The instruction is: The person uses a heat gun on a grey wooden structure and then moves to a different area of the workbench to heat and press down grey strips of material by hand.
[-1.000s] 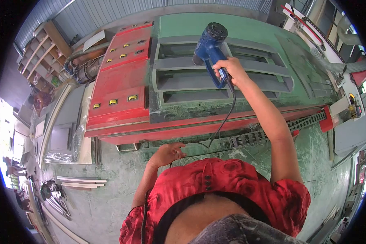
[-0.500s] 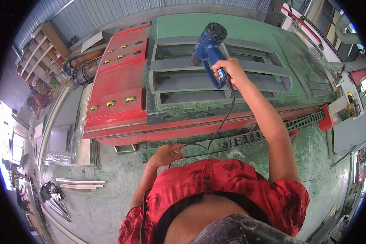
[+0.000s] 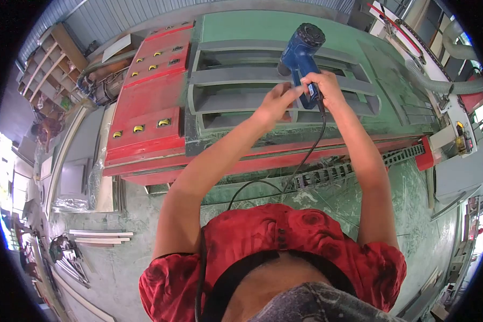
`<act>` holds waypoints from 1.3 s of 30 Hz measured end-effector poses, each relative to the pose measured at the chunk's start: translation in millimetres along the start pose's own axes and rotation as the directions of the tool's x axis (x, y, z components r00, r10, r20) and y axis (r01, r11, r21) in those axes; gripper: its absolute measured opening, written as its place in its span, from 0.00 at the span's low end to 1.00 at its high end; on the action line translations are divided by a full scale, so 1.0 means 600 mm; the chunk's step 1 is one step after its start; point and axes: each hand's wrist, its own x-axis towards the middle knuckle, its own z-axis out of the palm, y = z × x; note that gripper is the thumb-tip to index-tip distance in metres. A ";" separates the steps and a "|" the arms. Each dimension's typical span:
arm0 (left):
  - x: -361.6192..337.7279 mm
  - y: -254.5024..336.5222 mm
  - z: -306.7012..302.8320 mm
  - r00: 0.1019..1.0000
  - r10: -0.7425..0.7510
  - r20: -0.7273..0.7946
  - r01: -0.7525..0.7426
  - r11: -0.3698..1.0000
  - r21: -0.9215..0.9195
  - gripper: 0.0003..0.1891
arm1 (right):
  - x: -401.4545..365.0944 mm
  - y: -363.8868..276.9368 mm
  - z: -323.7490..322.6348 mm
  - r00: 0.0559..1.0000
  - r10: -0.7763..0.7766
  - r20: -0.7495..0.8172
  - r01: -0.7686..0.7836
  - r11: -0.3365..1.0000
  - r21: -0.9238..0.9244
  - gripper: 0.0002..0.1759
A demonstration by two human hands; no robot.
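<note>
A blue heat gun (image 3: 301, 56) is held up over the slatted grey panel (image 3: 220, 78), its nozzle pointing down and to the left. My right hand (image 3: 327, 88) is wrapped round the lower part of its handle. Right beside the handle is my left hand (image 3: 276, 104), fingers apart, with the fingertips close to the gun and slightly blurred. From the handle's base a black cord (image 3: 322, 129) runs down towards the floor and loops back by my left side. The curved grey panel lies flat, with several long slats and open gaps between them.
Beneath the panel is a green-topped table (image 3: 241, 27), with a red section (image 3: 155, 94) carrying yellow-black switches at its left. A cable chain (image 3: 327, 177) runs along the near side. Grey strips (image 3: 102, 236) lie on the floor; a ribbed hose (image 3: 434, 83) hangs at the right.
My left hand has risen from the cord near my waist to beside the heat gun's handle. The heat gun has shifted right in my right hand.
</note>
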 end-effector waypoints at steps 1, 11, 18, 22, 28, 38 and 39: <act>0.022 0.000 0.019 1.000 -0.001 0.003 0.001 1.000 -0.003 0.45 | -0.004 -0.002 -0.004 0.999 -0.012 -0.036 0.012 1.000 0.003 0.06; 0.101 -0.013 0.113 0.983 -0.180 0.027 0.180 0.939 -0.293 0.54 | 0.009 0.029 -0.057 0.990 -0.083 -0.112 0.086 0.996 0.020 0.05; 0.112 -0.018 0.128 0.986 -0.163 0.047 0.169 0.933 -0.318 0.42 | 0.004 0.029 -0.068 0.991 -0.056 -0.123 0.054 0.998 -0.021 0.05; 0.116 -0.027 0.130 0.986 -0.168 0.023 0.166 0.931 -0.324 0.39 | -0.003 0.031 -0.067 0.990 -0.058 -0.129 0.054 0.998 -0.037 0.05; 0.117 -0.031 0.135 0.987 -0.160 0.004 0.152 0.930 -0.334 0.36 | -0.015 0.021 -0.063 0.989 -0.038 -0.141 0.034 0.999 -0.031 0.04; 0.139 -0.060 0.161 0.993 -0.066 -0.100 0.029 0.941 -0.337 0.32 | -0.004 0.052 -0.104 0.986 -0.108 -0.129 0.101 0.993 -0.061 0.04; 0.136 -0.057 0.165 0.993 -0.050 -0.109 0.012 0.945 -0.326 0.31 | -0.005 0.051 -0.109 0.982 -0.117 -0.146 0.110 0.993 -0.053 0.04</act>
